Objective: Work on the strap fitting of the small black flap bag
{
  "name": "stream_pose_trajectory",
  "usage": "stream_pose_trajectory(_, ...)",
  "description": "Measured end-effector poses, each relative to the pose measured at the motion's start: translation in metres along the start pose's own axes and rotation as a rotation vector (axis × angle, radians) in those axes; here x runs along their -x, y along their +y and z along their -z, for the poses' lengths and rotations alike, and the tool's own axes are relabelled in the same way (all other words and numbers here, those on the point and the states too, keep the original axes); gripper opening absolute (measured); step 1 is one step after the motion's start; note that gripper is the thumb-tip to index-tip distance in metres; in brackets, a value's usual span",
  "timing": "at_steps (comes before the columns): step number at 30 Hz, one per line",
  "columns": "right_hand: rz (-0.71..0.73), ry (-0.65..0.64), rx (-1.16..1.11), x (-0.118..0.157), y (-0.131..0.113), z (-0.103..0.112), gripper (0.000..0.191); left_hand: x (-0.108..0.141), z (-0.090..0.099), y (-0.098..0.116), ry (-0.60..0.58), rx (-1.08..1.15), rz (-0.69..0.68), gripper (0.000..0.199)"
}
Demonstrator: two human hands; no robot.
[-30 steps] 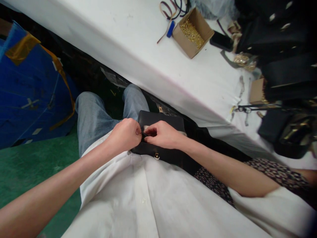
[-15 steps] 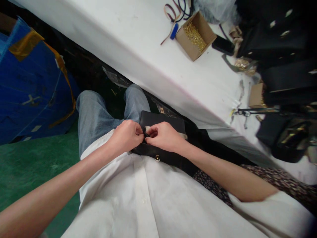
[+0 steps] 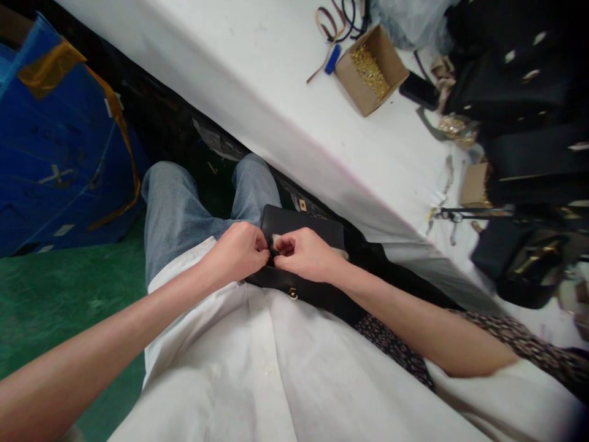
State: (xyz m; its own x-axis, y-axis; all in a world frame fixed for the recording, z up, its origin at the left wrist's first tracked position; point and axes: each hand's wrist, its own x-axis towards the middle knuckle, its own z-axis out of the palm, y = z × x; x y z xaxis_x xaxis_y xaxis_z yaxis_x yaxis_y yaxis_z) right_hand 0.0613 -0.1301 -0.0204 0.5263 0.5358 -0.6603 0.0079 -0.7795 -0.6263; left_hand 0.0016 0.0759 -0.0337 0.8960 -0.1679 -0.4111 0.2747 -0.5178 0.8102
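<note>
A small black handbag (image 3: 317,228) with a gold clasp (image 3: 291,294) lies on my lap, below the edge of the white table (image 3: 276,92). My left hand (image 3: 239,252) and my right hand (image 3: 306,253) meet over the bag's near-left part. The fingertips of both pinch a small dark piece on the bag, beside a pale tab. What exactly the piece is stays hidden by the fingers.
On the table stand a cardboard box of gold fittings (image 3: 372,69), a blue marker (image 3: 330,59), strap loops (image 3: 334,18), a phone (image 3: 419,92), another small box (image 3: 473,184) and several black bags (image 3: 529,110). A blue crate (image 3: 55,141) stands at the left on the green floor (image 3: 55,294).
Both hands stay pinched together on the bag and have barely shifted. The view has slid slightly, so the table items sit a little further right and lower.
</note>
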Motion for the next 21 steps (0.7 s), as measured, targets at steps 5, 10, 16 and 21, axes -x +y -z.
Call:
stream_pose_trajectory(5,0.042,0.033,0.044,-0.001,-0.005,0.0,0.014,0.0,0.005,-0.001,-0.036,0.022,-0.045,0.016)
stream_pose_trajectory(10,0.052,-0.028,-0.047,-0.001,-0.005,0.004,0.017,0.001,0.006,-0.002,-0.025,0.043,-0.01,0.018)
stream_pose_trajectory(16,0.046,-0.151,-0.25,0.001,-0.003,0.012,0.018,0.008,0.013,0.003,-0.123,0.068,0.01,0.023)
stream_pose_trajectory(21,0.052,-0.165,-0.284,0.002,0.004,0.013,0.016,0.013,0.022,0.008,-0.265,0.121,0.01,0.028)
